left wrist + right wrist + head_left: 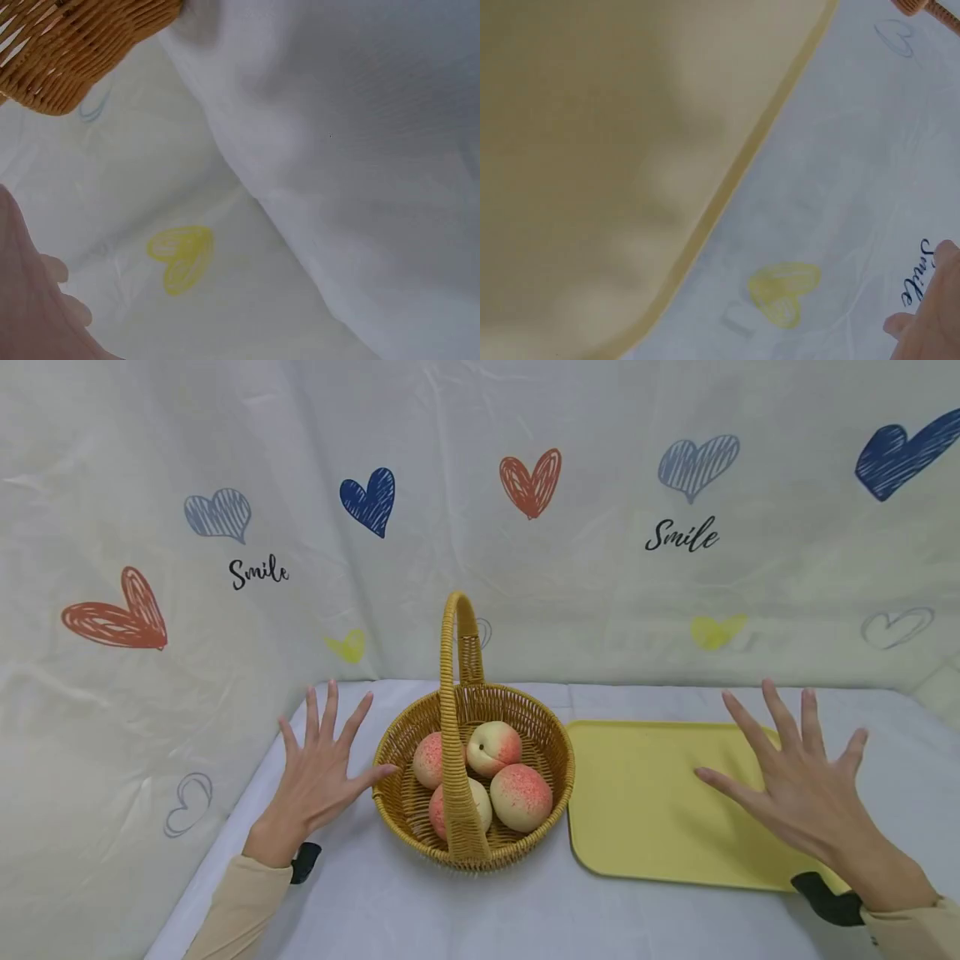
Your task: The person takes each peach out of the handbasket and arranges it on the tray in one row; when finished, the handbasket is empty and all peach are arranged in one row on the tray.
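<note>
A tan wicker basket (pixel 558 777) with a tall arched handle stands on the table, left of the middle in the head view. Several peaches (pixel 521 797), cream with pink blush, lie inside, two of them partly behind the handle. My left hand (pixel 318 777) spreads its fingers beside the basket's left rim; its thumb tip overlaps the rim in view, and I cannot tell whether it touches. To the right lies a flat yellow tray (pixel 630 802). Above the tray's right part my right hand (pixel 806 789) is spread wide, holding nothing. The left wrist view shows part of the basket (pixel 67 52).
A white cloth covers the table (pixel 510 918). Behind it and on the left hangs a pale curtain (pixel 450 427) printed with hearts and the word Smile. Each wrist wears a black strap (pixel 828 900). The basket's handle rises well above its rim.
</note>
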Tool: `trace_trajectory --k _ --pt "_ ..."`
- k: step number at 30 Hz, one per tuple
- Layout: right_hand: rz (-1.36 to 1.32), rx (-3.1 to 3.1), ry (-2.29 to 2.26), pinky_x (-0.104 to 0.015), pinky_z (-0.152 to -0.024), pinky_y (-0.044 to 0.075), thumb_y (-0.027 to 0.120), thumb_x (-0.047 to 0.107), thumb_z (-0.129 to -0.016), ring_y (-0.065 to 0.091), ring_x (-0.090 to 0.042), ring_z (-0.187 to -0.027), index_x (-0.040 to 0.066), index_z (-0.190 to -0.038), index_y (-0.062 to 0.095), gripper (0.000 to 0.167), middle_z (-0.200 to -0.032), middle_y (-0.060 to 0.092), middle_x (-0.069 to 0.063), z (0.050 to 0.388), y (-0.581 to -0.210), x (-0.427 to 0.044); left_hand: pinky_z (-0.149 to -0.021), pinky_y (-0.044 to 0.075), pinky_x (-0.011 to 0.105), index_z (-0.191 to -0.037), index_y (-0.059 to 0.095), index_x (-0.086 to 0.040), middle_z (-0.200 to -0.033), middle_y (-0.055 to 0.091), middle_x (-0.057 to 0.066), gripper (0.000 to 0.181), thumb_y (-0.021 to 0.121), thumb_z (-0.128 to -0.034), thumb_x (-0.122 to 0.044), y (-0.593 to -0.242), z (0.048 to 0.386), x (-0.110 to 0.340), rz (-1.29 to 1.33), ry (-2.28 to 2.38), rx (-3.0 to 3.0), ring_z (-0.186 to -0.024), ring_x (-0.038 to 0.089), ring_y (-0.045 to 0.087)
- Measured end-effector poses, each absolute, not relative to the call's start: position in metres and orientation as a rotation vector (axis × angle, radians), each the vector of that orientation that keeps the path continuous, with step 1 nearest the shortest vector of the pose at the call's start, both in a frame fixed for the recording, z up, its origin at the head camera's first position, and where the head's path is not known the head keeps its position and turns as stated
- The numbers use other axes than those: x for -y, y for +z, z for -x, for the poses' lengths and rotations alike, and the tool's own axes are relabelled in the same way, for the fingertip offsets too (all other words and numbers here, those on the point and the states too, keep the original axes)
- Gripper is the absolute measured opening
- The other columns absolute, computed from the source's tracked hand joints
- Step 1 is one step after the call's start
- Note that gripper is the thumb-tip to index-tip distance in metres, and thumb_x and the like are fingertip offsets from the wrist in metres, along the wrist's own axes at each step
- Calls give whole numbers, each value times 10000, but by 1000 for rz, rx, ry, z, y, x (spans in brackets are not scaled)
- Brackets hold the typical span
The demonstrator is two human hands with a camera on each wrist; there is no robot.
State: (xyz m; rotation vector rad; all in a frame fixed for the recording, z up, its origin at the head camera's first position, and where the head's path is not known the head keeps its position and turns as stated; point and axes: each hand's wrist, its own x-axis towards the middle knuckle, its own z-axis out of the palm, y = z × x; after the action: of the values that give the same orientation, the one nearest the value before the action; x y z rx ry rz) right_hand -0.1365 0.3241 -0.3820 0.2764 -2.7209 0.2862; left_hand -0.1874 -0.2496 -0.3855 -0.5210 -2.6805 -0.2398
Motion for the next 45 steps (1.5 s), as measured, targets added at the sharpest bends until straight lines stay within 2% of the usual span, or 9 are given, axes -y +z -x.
trace_trajectory --k 5,8,12,15,23,27,31,38,45 --pt "-296 2705 323 -883 -1006 -141 687 639 -905 -136 -490 -1562 336 -1696 116 1021 -1759 -22 -115 136 -374 -312 -1093 102 854 -1694 128 -354 -1743 11 199 1032 675 -888 -696 -384 186 247 539 -315 2682 -1584 473 -8" --pt "-351 2653 376 -853 -1063 -115 723 608 -892 -64 -496 -1573 339 -1687 184 997 -1752 64 -137 136 -368 -300 -1127 241 769 -1696 140 -316 -1732 127 196 998 693 -926 -626 -383 184 243 552 -469 2697 -1579 441 138" --pt "-507 2506 475 -826 -1121 36 793 528 -855 126 -545 -1543 250 -1605 397 893 -1669 269 -219 141 -358 -278 -1084 420 650 -1688 178 -249 -1698 252 127 917 695 -981 -522 -379 180 238 562 -817 2743 -1515 386 330" --pt "-647 2424 541 -804 -1099 183 839 429 -822 249 -547 -1499 171 -1511 511 805 -1583 386 -235 146 -348 -256 -1074 457 599 -1678 190 -204 -1687 257 104 894 704 -995 -466 -379 178 234 562 -1116 2774 -1486 373 376" --pt "-994 2436 539 -725 -1040 328 890 341 -806 364 -445 -1448 177 -1432 575 720 -1537 444 -157 152 -318 -191 -1066 460 532 -1682 149 -214 -1692 253 97 1042 825 -912 -401 -390 185 229 534 -1535 2853 -1468 368 395" --pt "-1210 2520 526 -592 -1027 445 914 293 -812 508 -332 -1324 165 -1372 616 647 -1459 520 -97 157 -316 -165 -1118 429 547 -1682 105 -232 -1691 241 99 1038 812 -931 -346 -394 186 227 557 -1668 2859 -1483 359 391" --pt "-1370 2633 578 -445 -921 542 881 248 -857 596 -225 -1170 140 -1314 656 521 -1362 571 -33 163 -323 -147 -1152 385 564 -1679 79 -280 -1701 213 99 1038 801 -938 -366 -396 186 226 577 -1734 2867 -1505 357 368" --pt "-1431 2777 642 -369 -877 546 852 210 -883 562 -170 -1075 131 -1247 681 409 -1316 546 -24 170 -337 -134 -1181 325 584 -1680 3 -290 -1725 128 110 1053 764 -959 -390 -398 188 225 579 -1726 2911 -1535 378 303" --pt "-1457 2816 733 -336 -861 540 832 88 -860 587 -153 -985 128 -1261 664 436 -1265 529 -45 175 -343 -122 -1199 278 590 -1678 -7 -298 -1732 94 89 1046 756 -967 -371 -398 187 229 602 -1744 2881 -1550 377 265"
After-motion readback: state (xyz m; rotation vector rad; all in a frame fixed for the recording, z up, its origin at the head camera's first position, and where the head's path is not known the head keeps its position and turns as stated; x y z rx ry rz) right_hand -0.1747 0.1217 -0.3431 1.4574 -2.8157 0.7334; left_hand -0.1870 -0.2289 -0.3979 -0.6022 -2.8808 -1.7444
